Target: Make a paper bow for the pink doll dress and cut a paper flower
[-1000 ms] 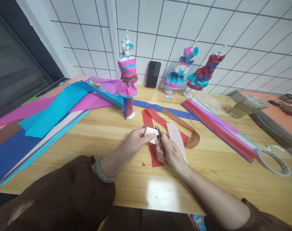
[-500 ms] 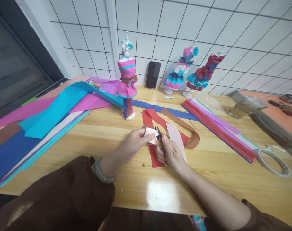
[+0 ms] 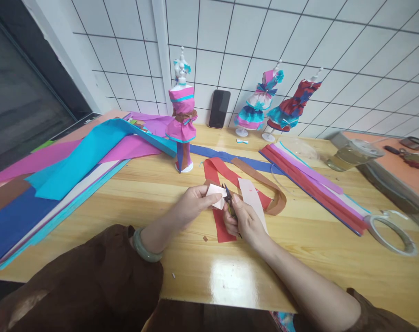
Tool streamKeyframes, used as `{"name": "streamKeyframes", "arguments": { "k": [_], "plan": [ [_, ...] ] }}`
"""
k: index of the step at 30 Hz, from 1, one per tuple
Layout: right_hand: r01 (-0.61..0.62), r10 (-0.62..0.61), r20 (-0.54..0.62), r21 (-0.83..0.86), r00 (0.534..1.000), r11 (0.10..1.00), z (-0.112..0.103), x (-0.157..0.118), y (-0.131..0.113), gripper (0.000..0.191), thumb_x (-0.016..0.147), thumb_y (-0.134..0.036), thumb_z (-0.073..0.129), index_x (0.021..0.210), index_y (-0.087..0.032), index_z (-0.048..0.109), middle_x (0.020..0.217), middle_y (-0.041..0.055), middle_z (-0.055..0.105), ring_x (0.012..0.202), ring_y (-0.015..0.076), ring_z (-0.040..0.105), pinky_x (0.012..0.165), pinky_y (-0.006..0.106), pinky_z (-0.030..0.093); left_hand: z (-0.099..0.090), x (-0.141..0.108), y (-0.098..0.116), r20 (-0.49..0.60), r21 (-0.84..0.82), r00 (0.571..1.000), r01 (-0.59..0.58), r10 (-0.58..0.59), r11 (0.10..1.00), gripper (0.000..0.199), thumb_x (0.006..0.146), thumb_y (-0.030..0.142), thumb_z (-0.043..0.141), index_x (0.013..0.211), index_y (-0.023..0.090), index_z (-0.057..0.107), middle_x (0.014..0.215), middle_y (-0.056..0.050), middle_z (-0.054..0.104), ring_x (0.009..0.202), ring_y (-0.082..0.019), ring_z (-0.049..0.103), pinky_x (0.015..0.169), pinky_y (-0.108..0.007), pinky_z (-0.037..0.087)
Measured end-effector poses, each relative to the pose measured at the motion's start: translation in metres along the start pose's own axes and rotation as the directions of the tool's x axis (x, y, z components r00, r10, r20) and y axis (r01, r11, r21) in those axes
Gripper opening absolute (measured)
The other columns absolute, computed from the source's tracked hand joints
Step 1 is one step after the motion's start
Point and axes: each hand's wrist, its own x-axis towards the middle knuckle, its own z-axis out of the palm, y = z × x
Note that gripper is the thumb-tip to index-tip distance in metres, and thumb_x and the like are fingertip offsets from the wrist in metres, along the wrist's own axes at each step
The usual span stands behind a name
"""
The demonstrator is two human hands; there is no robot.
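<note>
Between the thumb and fingers of my left hand (image 3: 196, 202) is a small folded piece of pale pink paper (image 3: 215, 192). My right hand (image 3: 244, 216) is closed around small thread snips (image 3: 229, 198), whose dark blades point up and lie at the paper's right edge. Whether the blades touch the paper I cannot tell. Beneath the hands, a red paper strip (image 3: 226, 232) and a pale pink strip (image 3: 252, 196) lie on the wooden table (image 3: 299, 272). A brown strip (image 3: 276, 186) curls just beyond them.
A small dress form (image 3: 181, 115) in pink paper stands ahead; two more dressed forms (image 3: 256, 103) (image 3: 297, 106) stand by the wall near a phone (image 3: 219, 109). Coloured paper strips (image 3: 85, 152) spread leftward. To the right are folded strips (image 3: 316, 189), a tape roll (image 3: 391, 234) and a cup (image 3: 351, 154).
Both hands stay almost in place, with the paper and snips shifted only a touch to the left. Nothing has been let go or picked up.
</note>
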Motion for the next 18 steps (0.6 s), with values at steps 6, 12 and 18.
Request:
{"name": "streamKeyframes", "arguments": {
  "k": [6, 12, 18],
  "plan": [
    [0.005, -0.005, 0.011, -0.055, 1.000, 0.998, -0.002, 0.000, -0.001, 0.038, 0.088, -0.052, 0.030, 0.073, -0.019, 0.040, 0.048, -0.0092, 0.027, 0.035, 0.0047, 0.020, 0.033, 0.017, 0.019, -0.004, -0.001, 0.006, 0.023, 0.098, 1.000, -0.016, 0.014, 0.995, 0.021, 0.076, 0.029, 0.057, 0.082, 0.011, 0.063, 0.080, -0.007, 0.065, 0.077, -0.016, 0.058, 0.079, -0.030, 0.041],
    [-0.016, 0.016, 0.002, -0.069, 1.000, 0.997, -0.004, -0.001, 0.000, 0.038, 0.087, -0.053, 0.032, 0.074, -0.018, 0.042, 0.047, -0.0090, 0.028, 0.035, 0.0043, 0.021, 0.034, 0.017, 0.019, -0.006, 0.000, 0.011, 0.080, 0.099, 0.996, -0.036, 0.028, 0.994, 0.021, 0.075, 0.028, 0.058, 0.086, 0.011, 0.064, 0.082, -0.007, 0.066, 0.078, -0.016, 0.058, 0.079, -0.029, 0.042],
    [-0.006, 0.007, 0.032, -0.043, 0.999, 0.999, -0.003, 0.000, 0.000, 0.038, 0.087, -0.053, 0.031, 0.076, -0.019, 0.042, 0.048, -0.0089, 0.028, 0.035, 0.0048, 0.021, 0.034, 0.017, 0.020, -0.005, 0.000, 0.009, 0.063, 0.111, 0.998, -0.030, 0.024, 0.993, 0.019, 0.075, 0.029, 0.057, 0.081, 0.011, 0.063, 0.077, -0.006, 0.065, 0.075, -0.016, 0.058, 0.077, -0.029, 0.042]
  ]
}}
